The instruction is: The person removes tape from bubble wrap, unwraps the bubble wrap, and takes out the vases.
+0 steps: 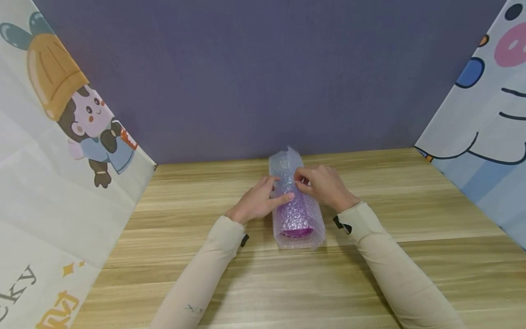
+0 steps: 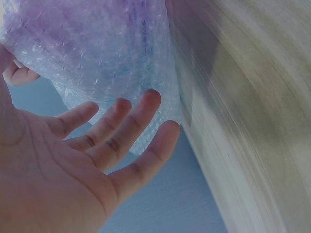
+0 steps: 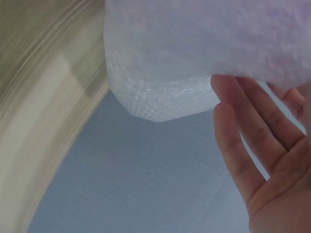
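A roll of bubble wrap [image 1: 294,219] lies lengthwise on the table around a purple, rounded object [image 1: 297,232], whose end shows at the near opening. The plastic hides what kind of object it is. My left hand [image 1: 259,199] is at the roll's left side, fingers spread and thumb laid across the top; in the left wrist view its fingers [image 2: 131,131] extend loosely beside the wrap. On the upper right side, my right hand [image 1: 324,185] pinches the wrap between bent index finger and thumb. The right wrist view shows its other fingers [image 3: 248,131] by the plastic's edge.
The wood-grain table [image 1: 185,196] runs back to a dark blue-grey panel [image 1: 263,77] just behind the roll. Cartoon-printed white sheets stand at the left [image 1: 41,183] and the right [image 1: 489,123].
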`<control>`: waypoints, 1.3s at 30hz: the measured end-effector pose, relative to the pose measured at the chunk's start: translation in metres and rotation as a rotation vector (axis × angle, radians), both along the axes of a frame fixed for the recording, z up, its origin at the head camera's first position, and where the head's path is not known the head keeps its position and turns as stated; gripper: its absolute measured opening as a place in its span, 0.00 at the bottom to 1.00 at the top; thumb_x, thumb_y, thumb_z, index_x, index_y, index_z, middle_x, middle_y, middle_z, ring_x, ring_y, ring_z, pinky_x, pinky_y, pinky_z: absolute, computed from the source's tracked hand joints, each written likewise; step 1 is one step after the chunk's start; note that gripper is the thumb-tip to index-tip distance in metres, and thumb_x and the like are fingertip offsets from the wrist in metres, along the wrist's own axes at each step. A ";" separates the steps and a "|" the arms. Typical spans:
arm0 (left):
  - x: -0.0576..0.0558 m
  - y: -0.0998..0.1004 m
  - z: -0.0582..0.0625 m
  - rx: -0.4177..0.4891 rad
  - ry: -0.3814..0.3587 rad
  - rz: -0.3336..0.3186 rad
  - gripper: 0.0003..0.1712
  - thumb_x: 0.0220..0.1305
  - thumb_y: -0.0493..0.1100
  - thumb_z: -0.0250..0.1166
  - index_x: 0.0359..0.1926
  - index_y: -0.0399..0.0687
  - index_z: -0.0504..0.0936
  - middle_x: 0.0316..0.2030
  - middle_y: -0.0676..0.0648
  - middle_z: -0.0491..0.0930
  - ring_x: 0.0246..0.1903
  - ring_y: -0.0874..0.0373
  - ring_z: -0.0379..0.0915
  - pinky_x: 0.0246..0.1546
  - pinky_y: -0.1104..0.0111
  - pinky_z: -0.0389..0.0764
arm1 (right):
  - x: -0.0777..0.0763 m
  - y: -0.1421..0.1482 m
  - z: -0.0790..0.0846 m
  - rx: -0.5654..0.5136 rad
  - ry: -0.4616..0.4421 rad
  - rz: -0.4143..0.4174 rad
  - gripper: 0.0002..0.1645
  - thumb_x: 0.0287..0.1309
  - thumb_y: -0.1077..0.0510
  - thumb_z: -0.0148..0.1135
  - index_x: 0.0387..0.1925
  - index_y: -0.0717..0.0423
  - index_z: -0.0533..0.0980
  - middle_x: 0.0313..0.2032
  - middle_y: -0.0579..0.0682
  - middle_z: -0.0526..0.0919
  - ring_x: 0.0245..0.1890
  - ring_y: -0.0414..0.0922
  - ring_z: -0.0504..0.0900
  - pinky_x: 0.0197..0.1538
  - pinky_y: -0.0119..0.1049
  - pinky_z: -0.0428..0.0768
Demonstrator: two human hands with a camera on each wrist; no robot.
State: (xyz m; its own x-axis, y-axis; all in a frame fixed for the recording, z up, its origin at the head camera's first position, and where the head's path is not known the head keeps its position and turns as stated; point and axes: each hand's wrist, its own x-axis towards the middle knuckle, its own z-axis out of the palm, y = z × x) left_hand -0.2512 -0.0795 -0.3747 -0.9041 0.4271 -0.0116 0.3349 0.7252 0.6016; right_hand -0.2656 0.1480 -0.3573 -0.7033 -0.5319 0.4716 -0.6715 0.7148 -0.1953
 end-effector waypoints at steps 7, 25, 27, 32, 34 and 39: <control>0.000 0.001 0.000 0.008 -0.002 -0.012 0.53 0.65 0.80 0.50 0.78 0.53 0.58 0.67 0.43 0.71 0.62 0.47 0.75 0.60 0.48 0.79 | 0.000 0.001 -0.001 -0.007 0.010 0.006 0.03 0.62 0.59 0.69 0.32 0.51 0.81 0.29 0.48 0.89 0.27 0.43 0.86 0.33 0.38 0.86; 0.002 0.003 0.000 0.011 -0.007 -0.011 0.53 0.65 0.81 0.50 0.78 0.53 0.57 0.68 0.42 0.71 0.64 0.47 0.74 0.62 0.48 0.79 | 0.000 0.001 -0.001 -0.013 -0.013 -0.024 0.03 0.64 0.60 0.65 0.32 0.53 0.80 0.29 0.49 0.88 0.27 0.43 0.85 0.34 0.39 0.86; 0.002 0.002 0.001 0.012 -0.009 -0.010 0.53 0.65 0.81 0.50 0.79 0.53 0.57 0.68 0.42 0.71 0.63 0.47 0.74 0.62 0.48 0.79 | 0.000 0.001 -0.001 -0.013 -0.023 -0.025 0.03 0.64 0.60 0.65 0.33 0.54 0.81 0.29 0.49 0.88 0.28 0.43 0.85 0.34 0.38 0.86; 0.002 0.002 0.001 0.015 -0.012 -0.009 0.53 0.65 0.81 0.50 0.79 0.53 0.57 0.68 0.42 0.71 0.64 0.47 0.74 0.62 0.48 0.79 | 0.000 0.000 -0.001 -0.014 -0.030 -0.027 0.03 0.64 0.60 0.64 0.34 0.55 0.81 0.29 0.49 0.88 0.27 0.43 0.85 0.34 0.38 0.86; 0.002 0.002 0.001 0.014 -0.013 -0.008 0.54 0.65 0.81 0.50 0.79 0.53 0.57 0.68 0.42 0.71 0.64 0.47 0.74 0.62 0.48 0.79 | 0.000 0.000 -0.001 -0.016 -0.026 -0.028 0.03 0.64 0.60 0.64 0.33 0.55 0.81 0.29 0.49 0.88 0.27 0.43 0.84 0.34 0.38 0.85; 0.002 0.002 0.001 0.017 -0.021 -0.004 0.54 0.64 0.81 0.50 0.79 0.54 0.57 0.68 0.43 0.71 0.64 0.47 0.74 0.62 0.48 0.79 | 0.000 0.000 -0.001 -0.022 -0.023 -0.028 0.03 0.64 0.61 0.64 0.32 0.55 0.80 0.29 0.49 0.87 0.27 0.43 0.84 0.34 0.39 0.85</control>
